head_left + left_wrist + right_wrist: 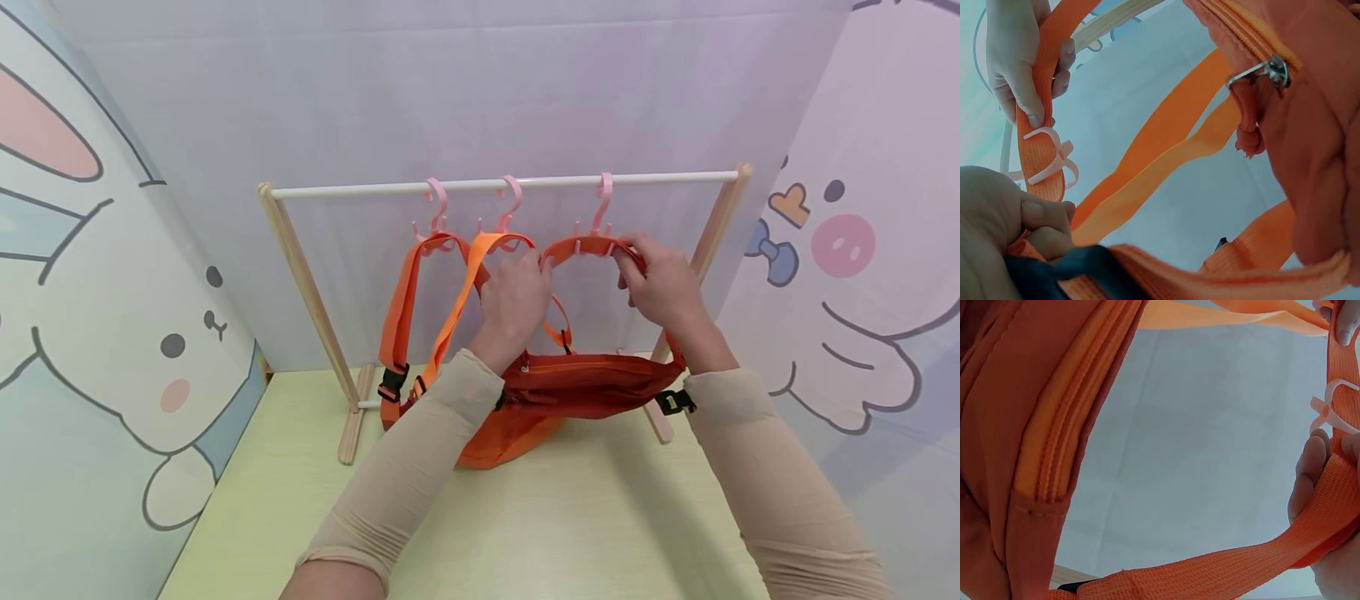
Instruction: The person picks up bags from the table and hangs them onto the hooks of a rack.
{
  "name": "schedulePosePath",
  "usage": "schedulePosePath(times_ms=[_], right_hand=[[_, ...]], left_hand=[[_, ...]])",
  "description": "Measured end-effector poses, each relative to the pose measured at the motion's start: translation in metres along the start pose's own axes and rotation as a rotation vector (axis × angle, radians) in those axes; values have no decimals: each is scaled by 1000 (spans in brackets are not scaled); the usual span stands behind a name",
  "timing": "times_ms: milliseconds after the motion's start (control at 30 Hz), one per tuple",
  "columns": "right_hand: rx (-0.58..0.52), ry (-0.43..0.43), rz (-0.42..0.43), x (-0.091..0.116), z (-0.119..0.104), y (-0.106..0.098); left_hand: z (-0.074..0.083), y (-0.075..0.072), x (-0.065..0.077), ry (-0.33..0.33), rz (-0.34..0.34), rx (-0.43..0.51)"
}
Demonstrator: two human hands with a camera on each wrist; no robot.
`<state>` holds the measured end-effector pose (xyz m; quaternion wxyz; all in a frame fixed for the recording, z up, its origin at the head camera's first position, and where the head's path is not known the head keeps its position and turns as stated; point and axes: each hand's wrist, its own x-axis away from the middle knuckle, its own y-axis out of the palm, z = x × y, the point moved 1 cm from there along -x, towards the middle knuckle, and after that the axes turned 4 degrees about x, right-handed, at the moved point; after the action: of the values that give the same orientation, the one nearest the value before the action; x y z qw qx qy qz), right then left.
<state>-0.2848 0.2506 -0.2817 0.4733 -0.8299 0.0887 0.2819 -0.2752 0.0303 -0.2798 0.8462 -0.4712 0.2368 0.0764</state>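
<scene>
A red-orange waist bag [592,385] with a zipper hangs by its orange strap [564,248] from the right pink hook [604,200]. My left hand [517,300] grips the strap to the left of this hook, fingers curled round the webbing. On the other side, my right hand [662,279] pinches the strap between thumb and fingers. In the left wrist view, the strap lies in the prongs of the pink hook [1054,159], between both hands. A metal zipper pull [1266,72] shows on the bag. Near my right sleeve hangs a black buckle [675,402].
A rack with a white rail [360,190] and wooden legs [307,292] stands on the pale table [570,525]. Close on the left, orange straps [401,308] hang from the left hook [438,200] and middle hook [512,200]. An orange bag [498,448] hangs low behind my left forearm.
</scene>
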Motion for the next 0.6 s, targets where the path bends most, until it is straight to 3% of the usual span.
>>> schedulePosePath(times_ms=[367, 600], right_hand=[[-52, 42, -67, 1, -2, 1], [-79, 55, -93, 4, 1, 5]], left_hand=[[-4, 11, 9, -75, -110, 233], [-8, 23, 14, -106, -221, 342]])
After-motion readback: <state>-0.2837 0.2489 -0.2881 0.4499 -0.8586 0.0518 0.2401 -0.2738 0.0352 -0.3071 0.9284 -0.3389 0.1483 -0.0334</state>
